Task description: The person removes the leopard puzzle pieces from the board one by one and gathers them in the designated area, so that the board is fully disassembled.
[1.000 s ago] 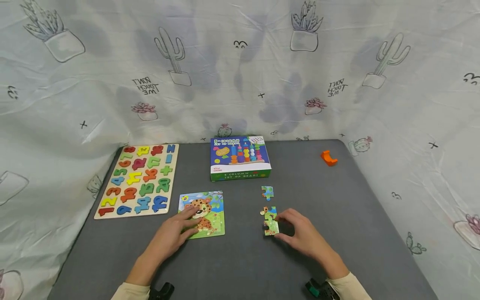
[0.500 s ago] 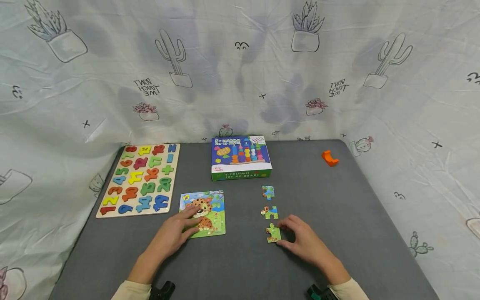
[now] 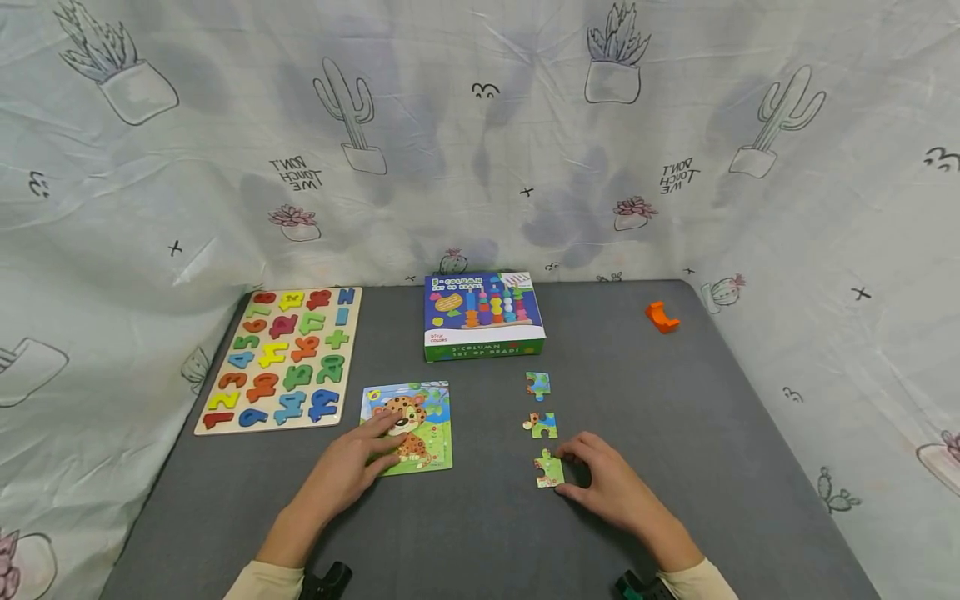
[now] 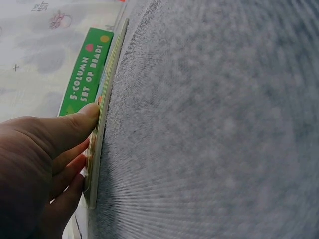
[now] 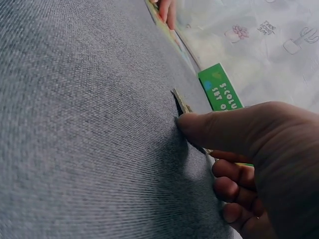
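A leopard jigsaw puzzle (image 3: 432, 442) lies flat left of centre. My left hand (image 3: 351, 467) rests on its left part with relaxed fingers, covering some of the picture; in the left wrist view the thumb (image 4: 75, 127) lies at the puzzle's near edge. To the right, my right hand (image 3: 611, 487) pinches a green puzzle piece (image 3: 549, 471) at its right side between thumb and forefinger. In the right wrist view that piece (image 5: 180, 99) sits low over the table, partly behind the thumb. Two loose puzzle pieces lie above it in a column, one with blue and orange (image 3: 543, 426), one bluish (image 3: 537, 384).
A wooden number board (image 3: 288, 408) lies at the left. The bead-set box (image 3: 483, 337) stands at the back middle. An orange curved block (image 3: 662, 317) is at the far right. Printed cloth (image 3: 480, 192) hangs behind the grey table (image 3: 450, 533).
My right hand has drawn the green piece slightly towards me and right, apart from the piece above it. The left hand has stayed on the puzzle.
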`<action>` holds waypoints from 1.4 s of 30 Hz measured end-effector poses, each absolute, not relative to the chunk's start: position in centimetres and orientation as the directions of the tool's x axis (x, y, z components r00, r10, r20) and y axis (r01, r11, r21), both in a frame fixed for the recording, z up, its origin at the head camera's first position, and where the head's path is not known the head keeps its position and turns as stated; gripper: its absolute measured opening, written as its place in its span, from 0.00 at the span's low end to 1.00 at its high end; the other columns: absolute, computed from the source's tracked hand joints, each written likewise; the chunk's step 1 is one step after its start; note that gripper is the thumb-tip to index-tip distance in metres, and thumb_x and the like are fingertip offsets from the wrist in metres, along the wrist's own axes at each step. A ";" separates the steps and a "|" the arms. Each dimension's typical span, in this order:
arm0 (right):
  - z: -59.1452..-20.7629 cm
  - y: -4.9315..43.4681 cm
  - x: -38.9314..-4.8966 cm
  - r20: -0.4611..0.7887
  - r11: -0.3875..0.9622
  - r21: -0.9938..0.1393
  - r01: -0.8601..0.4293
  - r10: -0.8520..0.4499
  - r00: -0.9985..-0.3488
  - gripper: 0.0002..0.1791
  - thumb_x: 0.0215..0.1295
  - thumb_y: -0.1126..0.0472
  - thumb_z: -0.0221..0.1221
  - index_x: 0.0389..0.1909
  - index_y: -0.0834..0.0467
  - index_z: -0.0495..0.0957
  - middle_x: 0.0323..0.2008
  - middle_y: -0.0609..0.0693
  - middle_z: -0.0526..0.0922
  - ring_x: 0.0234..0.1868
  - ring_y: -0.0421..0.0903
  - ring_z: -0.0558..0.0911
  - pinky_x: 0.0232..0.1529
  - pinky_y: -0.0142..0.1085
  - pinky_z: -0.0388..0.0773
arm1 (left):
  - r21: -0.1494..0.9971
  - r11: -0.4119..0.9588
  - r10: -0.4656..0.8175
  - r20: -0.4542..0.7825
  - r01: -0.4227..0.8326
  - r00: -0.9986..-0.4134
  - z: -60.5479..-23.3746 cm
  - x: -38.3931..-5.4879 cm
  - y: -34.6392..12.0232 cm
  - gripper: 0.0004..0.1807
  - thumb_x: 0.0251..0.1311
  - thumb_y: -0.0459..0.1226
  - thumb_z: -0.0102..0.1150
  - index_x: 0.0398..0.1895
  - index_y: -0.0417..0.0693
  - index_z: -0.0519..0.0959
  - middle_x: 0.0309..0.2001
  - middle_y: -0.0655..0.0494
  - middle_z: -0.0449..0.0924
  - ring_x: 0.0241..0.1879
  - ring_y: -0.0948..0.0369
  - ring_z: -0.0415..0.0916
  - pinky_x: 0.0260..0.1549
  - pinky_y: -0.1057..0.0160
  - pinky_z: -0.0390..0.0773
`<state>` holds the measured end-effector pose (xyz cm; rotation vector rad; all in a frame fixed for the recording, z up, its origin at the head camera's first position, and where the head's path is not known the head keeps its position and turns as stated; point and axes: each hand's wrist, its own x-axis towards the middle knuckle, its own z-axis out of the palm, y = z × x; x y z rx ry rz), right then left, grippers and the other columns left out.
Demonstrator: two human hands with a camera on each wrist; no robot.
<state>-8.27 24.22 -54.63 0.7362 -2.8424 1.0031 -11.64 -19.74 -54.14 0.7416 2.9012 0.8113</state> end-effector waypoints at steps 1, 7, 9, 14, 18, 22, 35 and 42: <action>-54.6 24.2 -8.3 0.190 0.679 -0.581 -0.449 -0.423 -0.886 0.24 0.54 0.63 0.85 0.50 0.50 0.86 0.45 0.40 0.79 0.43 0.40 0.80 0.44 0.40 0.83 | 0.494 0.750 0.460 0.090 0.440 -0.884 -54.1 -11.7 -19.7 0.24 0.69 0.41 0.75 0.66 0.46 0.87 0.78 0.49 0.71 0.78 0.47 0.65 0.70 0.40 0.74; -54.2 24.2 -8.4 0.172 0.691 -0.572 -0.443 -0.427 -0.888 0.24 0.54 0.59 0.85 0.50 0.51 0.86 0.44 0.39 0.79 0.42 0.39 0.79 0.43 0.40 0.82 | 0.422 0.771 0.479 0.110 0.477 -0.871 -54.2 -11.6 -19.7 0.23 0.69 0.41 0.75 0.65 0.46 0.87 0.77 0.48 0.72 0.77 0.46 0.67 0.69 0.41 0.75; -54.0 24.1 -8.5 0.166 0.695 -0.574 -0.433 -0.419 -0.893 0.24 0.55 0.58 0.85 0.50 0.51 0.86 0.44 0.39 0.79 0.43 0.39 0.79 0.43 0.40 0.83 | 0.401 0.779 0.481 0.113 0.483 -0.870 -54.2 -11.5 -19.7 0.23 0.69 0.41 0.75 0.65 0.47 0.87 0.77 0.48 0.72 0.77 0.46 0.67 0.69 0.41 0.75; -52.9 23.0 -9.8 0.222 0.701 -0.562 -0.439 -0.383 -0.897 0.23 0.57 0.59 0.84 0.52 0.55 0.87 0.45 0.44 0.82 0.44 0.42 0.83 0.45 0.42 0.85 | 0.363 0.811 0.455 0.102 0.459 -0.885 -54.1 -10.9 -19.6 0.24 0.70 0.45 0.74 0.67 0.50 0.87 0.79 0.44 0.70 0.79 0.44 0.65 0.68 0.39 0.75; -51.5 21.3 -11.5 0.282 0.691 -0.529 -0.493 -0.406 -0.870 0.22 0.60 0.59 0.82 0.54 0.58 0.87 0.46 0.49 0.84 0.45 0.47 0.84 0.45 0.43 0.86 | 0.339 0.840 0.427 0.066 0.423 -0.902 -53.8 -10.5 -19.4 0.27 0.70 0.49 0.74 0.69 0.52 0.85 0.80 0.43 0.67 0.80 0.43 0.62 0.67 0.37 0.76; -50.0 18.9 -13.6 0.308 0.653 -0.515 -0.555 -0.463 -0.831 0.21 0.65 0.58 0.79 0.56 0.58 0.86 0.47 0.51 0.84 0.45 0.49 0.85 0.44 0.43 0.86 | 0.308 0.861 0.418 0.022 0.404 -0.908 -53.4 -10.2 -19.1 0.31 0.69 0.53 0.73 0.72 0.53 0.83 0.81 0.43 0.66 0.80 0.43 0.61 0.62 0.36 0.79; -49.4 10.1 -20.2 0.183 0.618 -0.543 -0.568 -0.574 -0.798 0.19 0.75 0.56 0.71 0.59 0.61 0.86 0.49 0.55 0.86 0.48 0.49 0.84 0.49 0.45 0.84 | 0.272 0.873 0.398 0.085 0.405 -0.914 -53.6 -9.7 -18.5 0.24 0.71 0.42 0.73 0.68 0.51 0.86 0.76 0.44 0.73 0.77 0.43 0.67 0.59 0.38 0.82; -50.8 7.0 -21.7 0.118 0.636 -0.531 -0.560 -0.599 -0.792 0.19 0.76 0.53 0.70 0.59 0.60 0.87 0.46 0.53 0.86 0.45 0.46 0.83 0.47 0.41 0.82 | 0.296 0.871 0.400 0.032 0.391 -0.916 -53.7 -9.8 -18.7 0.28 0.71 0.49 0.73 0.71 0.52 0.84 0.79 0.44 0.69 0.79 0.43 0.64 0.61 0.36 0.80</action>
